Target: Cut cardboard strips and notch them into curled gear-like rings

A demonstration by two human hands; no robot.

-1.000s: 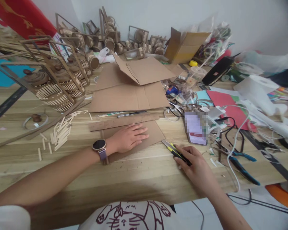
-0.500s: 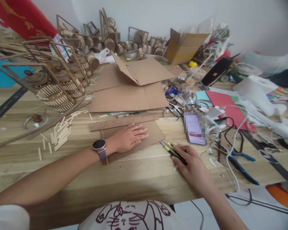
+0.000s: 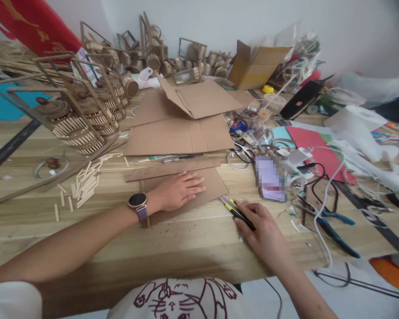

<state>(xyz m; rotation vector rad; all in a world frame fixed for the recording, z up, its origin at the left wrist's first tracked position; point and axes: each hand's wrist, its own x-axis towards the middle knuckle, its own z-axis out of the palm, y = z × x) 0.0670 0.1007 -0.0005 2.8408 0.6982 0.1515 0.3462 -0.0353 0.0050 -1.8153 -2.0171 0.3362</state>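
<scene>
A small cardboard piece lies flat on the wooden counter in front of the person. The left hand rests on it palm down, fingers extended and slightly spread, gripping nothing; a watch is on that wrist. The right hand has its fingers closed around a black and yellow utility knife, blade directed at the cardboard's near right edge; whether the tip touches it is hard to tell. Just beyond the piece lies a narrow brown strip, then a dark pen and larger cardboard sheets. Loose pale sticks are scattered to the left, near slatted baskets with tall handles. To the right are a phone and blue-handled pliers; an open box stands towards the wall.
</scene>
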